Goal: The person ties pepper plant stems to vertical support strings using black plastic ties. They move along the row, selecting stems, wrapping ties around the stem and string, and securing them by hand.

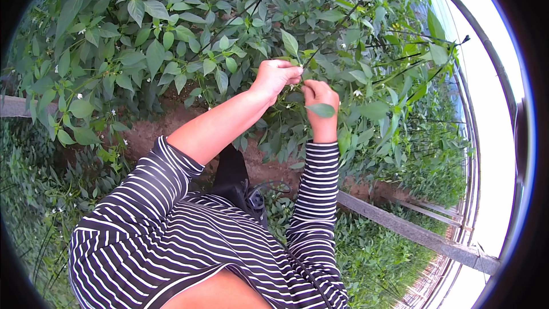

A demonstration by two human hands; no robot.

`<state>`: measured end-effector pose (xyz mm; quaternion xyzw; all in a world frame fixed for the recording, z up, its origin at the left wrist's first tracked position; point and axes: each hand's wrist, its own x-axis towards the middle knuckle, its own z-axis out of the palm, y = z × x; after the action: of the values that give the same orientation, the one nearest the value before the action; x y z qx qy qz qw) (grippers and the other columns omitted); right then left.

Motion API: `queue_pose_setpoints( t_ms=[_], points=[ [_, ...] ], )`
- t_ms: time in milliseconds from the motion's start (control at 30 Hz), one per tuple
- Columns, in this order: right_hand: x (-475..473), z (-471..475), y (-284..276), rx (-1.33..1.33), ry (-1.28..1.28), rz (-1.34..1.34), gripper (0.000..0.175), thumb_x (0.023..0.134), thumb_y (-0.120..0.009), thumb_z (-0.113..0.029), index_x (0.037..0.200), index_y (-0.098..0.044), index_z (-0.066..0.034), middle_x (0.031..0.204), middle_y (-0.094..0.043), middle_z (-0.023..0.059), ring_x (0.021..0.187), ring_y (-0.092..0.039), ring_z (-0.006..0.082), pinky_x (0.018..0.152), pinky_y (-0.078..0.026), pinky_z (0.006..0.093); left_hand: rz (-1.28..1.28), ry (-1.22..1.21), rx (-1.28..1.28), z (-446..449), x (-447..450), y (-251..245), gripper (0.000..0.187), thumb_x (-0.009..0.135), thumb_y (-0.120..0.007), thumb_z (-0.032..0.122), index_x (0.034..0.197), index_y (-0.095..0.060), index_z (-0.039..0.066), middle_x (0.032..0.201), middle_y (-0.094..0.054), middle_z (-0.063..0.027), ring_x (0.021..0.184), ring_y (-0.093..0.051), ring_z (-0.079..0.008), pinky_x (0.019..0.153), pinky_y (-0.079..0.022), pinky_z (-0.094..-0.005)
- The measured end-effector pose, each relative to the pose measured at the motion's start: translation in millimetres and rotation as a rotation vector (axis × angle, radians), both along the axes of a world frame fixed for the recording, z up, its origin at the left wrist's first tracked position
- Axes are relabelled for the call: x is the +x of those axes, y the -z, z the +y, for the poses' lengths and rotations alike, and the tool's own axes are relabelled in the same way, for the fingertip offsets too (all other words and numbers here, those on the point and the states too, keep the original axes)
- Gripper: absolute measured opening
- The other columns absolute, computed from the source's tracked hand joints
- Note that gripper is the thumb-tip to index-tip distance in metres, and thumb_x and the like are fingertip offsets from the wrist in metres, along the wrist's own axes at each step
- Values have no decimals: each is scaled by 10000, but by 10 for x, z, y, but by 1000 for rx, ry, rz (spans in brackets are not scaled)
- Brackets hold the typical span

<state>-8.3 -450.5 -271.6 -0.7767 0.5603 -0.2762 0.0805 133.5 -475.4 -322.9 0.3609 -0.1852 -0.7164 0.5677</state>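
Note:
In the head view, my left hand [274,79] reaches in among leafy pepper plants [193,30], thumb and fingertips pinched together. A thin dark cord [330,36] slants down from the upper right to those fingertips. Just below and to the right, my right hand [324,94] has its fingers curled at the lower bit of the same cord. A small leafy shoot [290,43] rises right above my left fingers. One leaf [321,110] lies across the back of my right hand. My fingers hide the cord's end.
White flowers dot the foliage. More dark cords [253,4] run slanting through the plants. A grey concrete-like beam [399,223] crosses at lower right, and another beam [21,106] shows at left. Bare soil [150,131] lies below the plants. Curved frame poles [484,38] stand at right.

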Motion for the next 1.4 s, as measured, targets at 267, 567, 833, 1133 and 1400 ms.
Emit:
queue_pose_setpoints(
  t_ms=[267,567,833,1133,1400],
  points=[
    [331,-107,145,-278,218,-325,108,812,-698,-48,920,-708,-55,822,-612,63,771,-612,239,704,-512,341,212,-4,110,26,-35,20,152,853,-684,36,983,-657,-39,948,-684,-111,864,-657,-191,809,-543,-305],
    [421,-59,373,-334,179,-594,136,852,-684,3,983,-715,-21,924,-690,78,874,-620,187,798,-507,318,357,53,117,59,-32,30,160,868,-672,47,1006,-652,-32,1007,-674,-114,941,-643,-198,876,-522,-319],
    [390,-111,443,-81,176,-906,171,888,-675,-20,1056,-702,1,999,-645,51,883,-627,126,818,-520,272,344,63,123,91,-47,7,190,875,-662,43,1052,-657,-23,1041,-681,-97,981,-640,-191,923,-508,-334],
    [102,-167,246,146,39,-793,112,909,-625,5,1015,-660,0,938,-653,15,848,-591,96,812,-477,240,290,76,105,96,-24,3,145,867,-671,35,999,-665,-24,963,-684,-95,870,-658,-178,818,-546,-287],
    [68,-163,-37,345,-71,-658,72,927,-546,35,950,-589,-18,837,-599,-22,746,-514,50,694,-417,198,162,79,60,87,-9,-57,136,861,-682,39,978,-671,-28,920,-688,-97,809,-663,-172,767,-548,-276]
  ],
)
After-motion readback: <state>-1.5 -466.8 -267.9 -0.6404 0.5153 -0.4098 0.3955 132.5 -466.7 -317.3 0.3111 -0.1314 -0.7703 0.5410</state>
